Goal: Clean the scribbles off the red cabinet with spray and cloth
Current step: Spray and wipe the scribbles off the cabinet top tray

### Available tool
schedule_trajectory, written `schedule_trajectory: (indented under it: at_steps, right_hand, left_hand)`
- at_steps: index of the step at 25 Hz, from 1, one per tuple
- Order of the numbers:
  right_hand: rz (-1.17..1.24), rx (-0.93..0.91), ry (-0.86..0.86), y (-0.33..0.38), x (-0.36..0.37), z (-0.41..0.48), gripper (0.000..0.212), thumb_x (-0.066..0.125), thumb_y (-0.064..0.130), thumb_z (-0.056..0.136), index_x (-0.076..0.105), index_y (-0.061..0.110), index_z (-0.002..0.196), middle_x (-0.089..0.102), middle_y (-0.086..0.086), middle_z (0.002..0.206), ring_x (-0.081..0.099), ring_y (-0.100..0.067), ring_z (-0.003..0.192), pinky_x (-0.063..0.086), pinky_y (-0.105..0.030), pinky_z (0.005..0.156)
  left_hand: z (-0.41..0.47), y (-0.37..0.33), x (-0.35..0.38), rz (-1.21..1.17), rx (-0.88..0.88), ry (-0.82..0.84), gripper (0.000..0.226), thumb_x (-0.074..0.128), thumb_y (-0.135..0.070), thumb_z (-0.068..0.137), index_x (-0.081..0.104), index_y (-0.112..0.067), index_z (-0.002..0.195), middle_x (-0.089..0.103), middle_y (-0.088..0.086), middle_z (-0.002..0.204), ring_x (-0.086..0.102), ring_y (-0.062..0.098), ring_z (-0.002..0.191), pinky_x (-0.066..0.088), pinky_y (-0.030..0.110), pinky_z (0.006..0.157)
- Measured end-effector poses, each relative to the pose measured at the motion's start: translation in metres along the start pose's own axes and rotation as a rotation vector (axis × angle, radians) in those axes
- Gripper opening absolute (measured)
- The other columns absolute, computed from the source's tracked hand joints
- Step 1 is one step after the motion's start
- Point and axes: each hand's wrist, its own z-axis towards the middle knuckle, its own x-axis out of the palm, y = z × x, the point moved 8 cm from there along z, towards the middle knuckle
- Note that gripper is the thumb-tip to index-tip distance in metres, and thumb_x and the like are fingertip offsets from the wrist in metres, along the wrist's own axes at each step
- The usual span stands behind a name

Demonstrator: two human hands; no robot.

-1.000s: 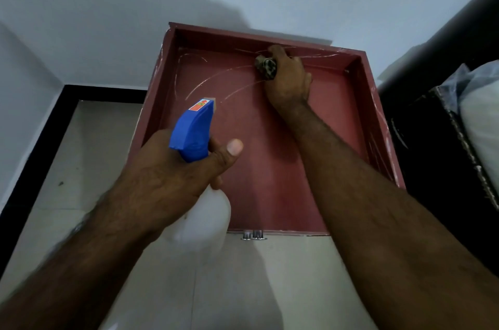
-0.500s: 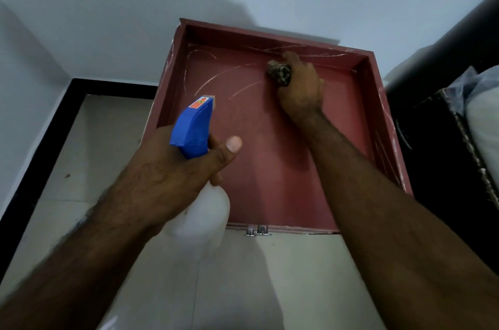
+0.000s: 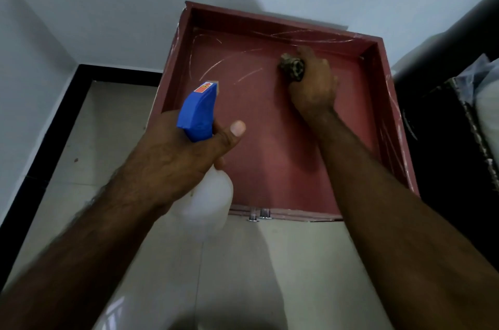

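The left hand is curled round the neck of a spray bottle, fingers wrapped beneath the blue trigger head and the thumb lying along its right side with the nail up. The nozzle, with an orange sticker on top, points at the far left part of the red cabinet. The bottle's translucent white body hangs below the hand, over the cabinet's near left corner; whether there is liquid in it cannot be told.

The right hand is closed over a bunched, brown patterned cloth, which sticks out at the thumb side. Hand and cloth press down on the cabinet's top panel, toward the far edge and right of centre.

The top of the cabinet is sunk like a shallow tray with a raised rim on the left, far and right sides. White scribbles curve across the far left part of the panel, just left of the cloth, and more run along the far rim and down the right rim. Two small metal fittings show at the near edge.

The cabinet stands on a pale tiled floor against a white wall with black skirting. Dark furniture stands just beside its right side.
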Motion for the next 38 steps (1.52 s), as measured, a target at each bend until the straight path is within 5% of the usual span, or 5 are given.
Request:
schedule_trajectory:
  at_steps: [9,13,19,24,38]
  right_hand:
    - [0.007,-0.165,0.075,0.027,0.011,-0.023,0.080,0.067,0.011,0.078,0.047,0.030,0.154,0.062,-0.011,0.137,0.049,-0.034,0.134,0.038,-0.046,0.107]
    - [0.024,0.044,-0.067,0.021,0.005,-0.028,0.068,0.063,0.014,0.082,0.051,0.032,0.147,0.069,-0.007,0.125,0.051,-0.034,0.127,0.037,-0.046,0.100]
    - [-0.001,-0.240,0.112,0.062,0.025,-0.044,0.070,0.065,0.017,0.087,0.048,0.032,0.154,0.060,0.000,0.147,0.044,-0.029,0.142,0.038,-0.045,0.109]
    - [0.030,0.040,-0.029,0.037,0.016,-0.035,0.072,0.061,0.013,0.086,0.047,0.034,0.153,0.066,-0.004,0.136,0.046,-0.031,0.136,0.034,-0.044,0.105]
    - [0.039,-0.195,0.125,0.084,0.038,-0.066,0.071,0.063,0.019,0.085,0.049,0.034,0.153,0.061,-0.001,0.143,0.046,-0.030,0.138,0.037,-0.047,0.109]
  left_hand:
    - [-0.008,-0.001,0.000,-0.009,-0.014,-0.011,0.054,0.056,-0.068,0.070,0.065,-0.017,0.086,0.074,0.005,0.074,0.072,0.023,0.078,0.055,0.032,0.074]
    - [-0.012,0.005,-0.003,-0.017,-0.022,-0.016,0.056,0.057,-0.071,0.067,0.064,-0.017,0.083,0.074,0.005,0.072,0.073,0.025,0.077,0.059,0.048,0.083]
    - [-0.014,0.009,-0.005,-0.010,-0.038,-0.022,0.056,0.057,-0.070,0.067,0.064,-0.018,0.085,0.075,0.004,0.073,0.074,0.023,0.079,0.059,0.049,0.085]
    - [-0.013,0.018,-0.012,-0.009,-0.063,-0.039,0.046,0.057,-0.067,0.069,0.063,-0.023,0.080,0.075,0.004,0.072,0.074,0.023,0.079,0.057,0.041,0.085]
    - [-0.017,0.031,-0.019,-0.126,-0.072,-0.066,0.045,0.063,-0.066,0.068,0.064,-0.026,0.087,0.075,0.008,0.071,0.076,0.027,0.080,0.058,0.056,0.090]
